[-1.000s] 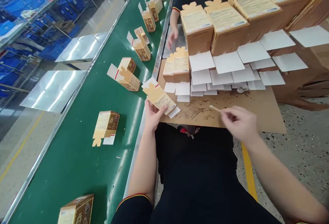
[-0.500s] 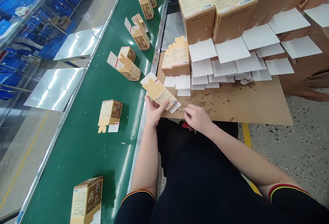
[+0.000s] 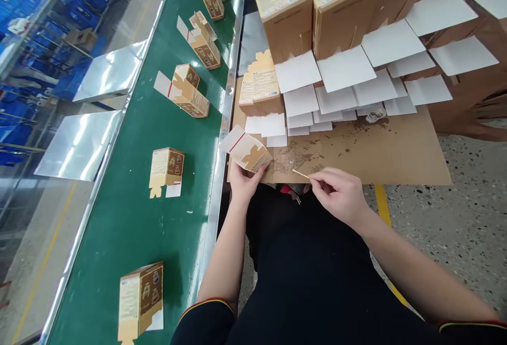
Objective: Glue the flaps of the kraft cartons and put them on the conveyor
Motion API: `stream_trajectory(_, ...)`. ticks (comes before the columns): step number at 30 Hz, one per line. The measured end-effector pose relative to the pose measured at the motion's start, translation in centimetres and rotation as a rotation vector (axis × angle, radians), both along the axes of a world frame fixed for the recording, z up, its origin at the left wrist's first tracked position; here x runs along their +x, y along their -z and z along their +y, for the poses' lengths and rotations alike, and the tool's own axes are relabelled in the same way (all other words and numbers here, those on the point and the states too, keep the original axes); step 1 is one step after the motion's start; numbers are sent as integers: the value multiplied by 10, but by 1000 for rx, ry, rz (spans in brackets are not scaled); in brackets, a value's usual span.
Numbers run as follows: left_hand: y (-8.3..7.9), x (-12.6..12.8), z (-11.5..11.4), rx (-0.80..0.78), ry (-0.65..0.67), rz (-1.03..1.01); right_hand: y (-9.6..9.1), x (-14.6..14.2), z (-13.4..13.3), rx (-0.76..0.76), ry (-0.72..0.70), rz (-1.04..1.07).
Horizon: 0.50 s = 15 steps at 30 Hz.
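While the left hand (image 3: 244,185) pinches a small open carton of tan and white printed card with a red stripe across its white flap (image 3: 250,150), the thumb lies along its near side and the other fingers are partly hidden behind it. The carton is tilted above the near left corner of a flat brown cardboard sheet (image 3: 400,152), its white flap pointing out over the shiny metal rail (image 3: 226,123) of the green conveyor belt (image 3: 170,239).

The right hand (image 3: 339,193), with thumb and forefinger closed narrowly, holds a thin pale stick (image 3: 301,174) by one end. Its free tip hangs over the sheet's near edge, pointing towards the carton but apart from it.

To work well here, I would judge that the left grip should be firm enough to steady the card, yet light enough not to crease its thin walls. The thumb is best placed clear of whichever flap the stick is to meet. A stick so slender calls for a short, gentle stroke guided by the fingertips; pressing hard could bend it or dent the card. Dark, wet-looking marks lie across the sheet's middle, so the carton is better held above them. The white card flaps (image 3: 299,73) along the sheet's far edge also deserve room, as a wide elbow swing could brush them.
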<state>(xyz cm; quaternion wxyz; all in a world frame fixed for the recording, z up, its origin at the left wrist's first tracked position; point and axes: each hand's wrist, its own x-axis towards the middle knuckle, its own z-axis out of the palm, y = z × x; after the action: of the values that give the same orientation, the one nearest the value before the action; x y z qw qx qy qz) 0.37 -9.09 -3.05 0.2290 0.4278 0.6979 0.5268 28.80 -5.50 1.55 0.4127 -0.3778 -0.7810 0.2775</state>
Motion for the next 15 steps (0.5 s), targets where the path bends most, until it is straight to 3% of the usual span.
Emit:
stream_trajectory(5,-1,9,7,-15,-21,-57,-6,3,-6,-50,-34,-4)
stream_trajectory(8,-7,0,6,-10,-33,-131,-8,6,-3,-58,-62,17)
stream_trajectory(10,-12,-22,-4,33,-131,-194,-11,13,0,-52,-42,28)
stream_trajectory(15,-20,-104,-53,159,-462,-182,-14,37,11,-65,91,34)
